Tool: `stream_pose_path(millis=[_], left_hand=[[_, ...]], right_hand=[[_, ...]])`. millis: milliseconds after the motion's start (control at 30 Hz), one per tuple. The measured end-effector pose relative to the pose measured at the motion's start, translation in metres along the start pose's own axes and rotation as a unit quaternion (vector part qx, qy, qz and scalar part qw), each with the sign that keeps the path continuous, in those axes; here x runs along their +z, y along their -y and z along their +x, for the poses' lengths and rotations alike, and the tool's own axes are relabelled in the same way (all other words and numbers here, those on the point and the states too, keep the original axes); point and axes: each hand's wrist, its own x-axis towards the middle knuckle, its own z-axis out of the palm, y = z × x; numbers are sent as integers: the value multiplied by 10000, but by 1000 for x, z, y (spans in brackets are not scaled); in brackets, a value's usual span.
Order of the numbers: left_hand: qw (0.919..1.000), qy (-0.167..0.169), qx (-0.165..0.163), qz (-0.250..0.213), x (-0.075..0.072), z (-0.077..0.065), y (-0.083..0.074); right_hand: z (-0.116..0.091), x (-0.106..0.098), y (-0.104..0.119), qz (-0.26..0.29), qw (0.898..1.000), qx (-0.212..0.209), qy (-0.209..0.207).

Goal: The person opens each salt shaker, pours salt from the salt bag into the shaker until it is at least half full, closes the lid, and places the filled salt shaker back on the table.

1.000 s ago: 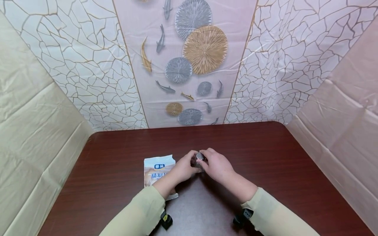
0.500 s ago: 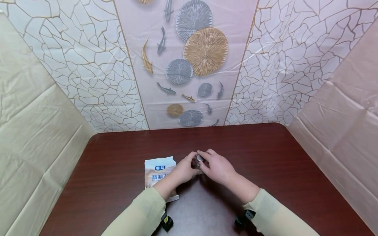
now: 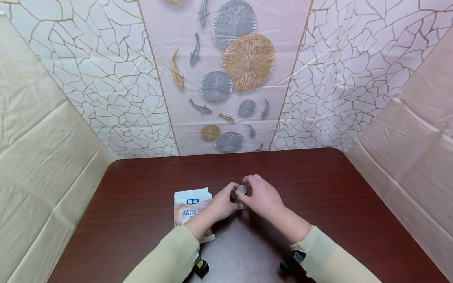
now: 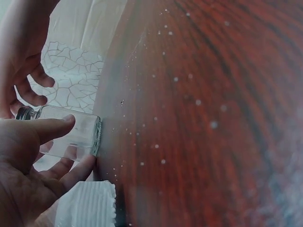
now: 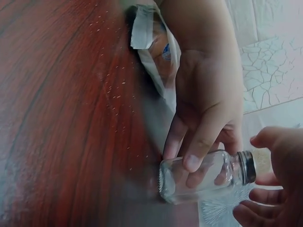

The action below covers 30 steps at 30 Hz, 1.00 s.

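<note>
A small clear glass jar (image 5: 199, 177) with a dark-rimmed metal lid (image 3: 242, 189) stands upright on the table in front of me. My left hand (image 3: 221, 202) grips its body from the left, thumb on one side and fingers on the other, as the left wrist view also shows. My right hand (image 3: 263, 196) is around the lid, its fingers spread. In the head view the thumb overlaps the lid's near edge while the forefinger is raised off it. Under my left forearm lies a blue-and-white printed packet (image 3: 191, 200), partly hidden by the arm.
White grains (image 4: 175, 79) are scattered over the dark red wooden table (image 3: 301, 173). Patterned cloth (image 3: 124, 98) stands behind the table's far edge, with plain cloth walls (image 3: 407, 137) on both sides. A black wrist device (image 3: 201, 268) hangs below each cuff.
My right fingers pinched the lid half a second ago; now they are spread, with the forefinger lifted off. The left hand keeps its grip on the jar. The packet stays put.
</note>
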Motion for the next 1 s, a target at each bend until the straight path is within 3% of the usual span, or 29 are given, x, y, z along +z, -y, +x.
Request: stream_pose_path(millis=[300, 567, 1000], left_hand=[[10000, 8, -55, 15, 1, 2, 0], [9999, 49, -21, -145, 1, 0, -1], [9996, 54, 94, -270, -1, 0, -2]], right_hand=[[2, -2, 4, -232, 9997, 6, -25], [1, -1, 4, -410, 9982, -408, -185], [0, -3, 3, -411, 9962, -767, 28]])
